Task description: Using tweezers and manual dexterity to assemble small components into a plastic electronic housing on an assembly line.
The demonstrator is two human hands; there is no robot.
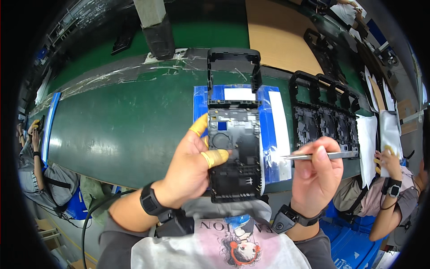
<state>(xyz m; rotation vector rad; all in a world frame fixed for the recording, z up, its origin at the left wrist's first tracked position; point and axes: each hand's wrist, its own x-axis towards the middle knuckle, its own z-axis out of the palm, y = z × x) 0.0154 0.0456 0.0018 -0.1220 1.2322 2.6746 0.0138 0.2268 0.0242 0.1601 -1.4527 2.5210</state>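
**Black plastic frame held upright between two hands**

Black and moulded, the plastic housing frame (pixel 234 148) stands at the middle of the view, its long axis running away from the person, its open rectangular top end (pixel 234 67) reaching over the far edge of the green conveyor belt (pixel 130 125). Its inner face, with ribs, a round recess and small cut-outs, is turned up toward the camera.

The left hand (pixel 190 168) grips the frame from its left edge: the thumb, capped with a yellow finger cot (pixel 215 157), presses on the inner face near the round recess, and another cot-covered fingertip (pixel 198 126) shows at the frame's left rim, higher up. The other fingers are hidden behind the part. A black wrist device (pixel 151 200) sits on that forearm.

The right hand (pixel 316 172) is just to the right of the frame and apart from it. It is closed in a pinch on metal tweezers (pixel 320 156), whose tip points left toward the frame's right edge without reaching it. A similar wrist device (pixel 291 218) is strapped on this arm.

Beneath the frame lies a blue sheet (pixel 268 116) with white strips. Further right, a row of like black frames (pixel 324 116) lies on the belt. Beyond the belt is a brown cardboard sheet (pixel 277 36). Other people sit at the left (pixel 36 175) and right (pixel 389 188) margins.
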